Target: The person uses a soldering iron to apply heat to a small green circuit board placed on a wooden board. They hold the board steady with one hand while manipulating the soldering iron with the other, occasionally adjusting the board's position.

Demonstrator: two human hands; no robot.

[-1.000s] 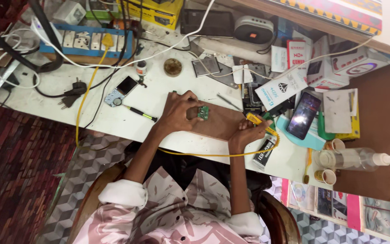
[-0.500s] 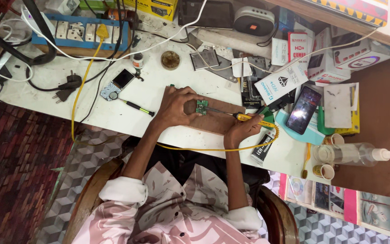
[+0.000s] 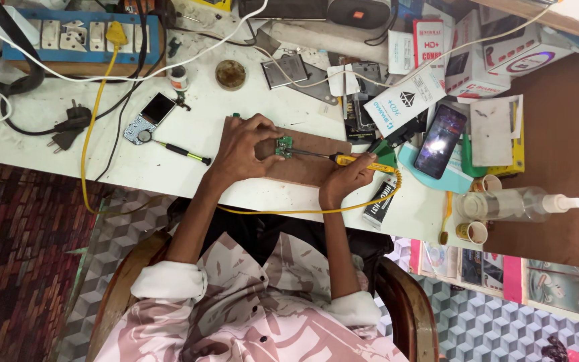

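Left hand (image 3: 242,144) is curled over a small green circuit board (image 3: 283,147), fingertips pinching its edge and pressing it flat onto a brown work pad (image 3: 309,167). Right hand (image 3: 343,181) is closed around the yellow handle of a soldering iron (image 3: 353,159), thin metal tip reaching back toward the board and appearing to touch its near edge; contact point too small to confirm.

Trailing from the iron, a yellow cord (image 3: 289,211) loops under both wrists along the table (image 3: 48,147) edge, then runs up to a blue power strip (image 3: 68,37).

Just beyond the left hand: a small screwdriver (image 3: 183,152) with a dark handle, and a small phone part with screen and keypad (image 3: 147,118). Just beyond the right hand: a lit smartphone (image 3: 440,141), a white box (image 3: 407,104) and a black tube (image 3: 380,201). Farther on, a round tin (image 3: 230,74) and a clear spray bottle (image 3: 517,204).

Risks, as judged: fingertips sit very close to the hot tip, so a slip of the board could burn them. The slack cord under the forearms could snag and jerk the iron off its joint. The clutter crowding the right hand could get scorched if the iron swings out.
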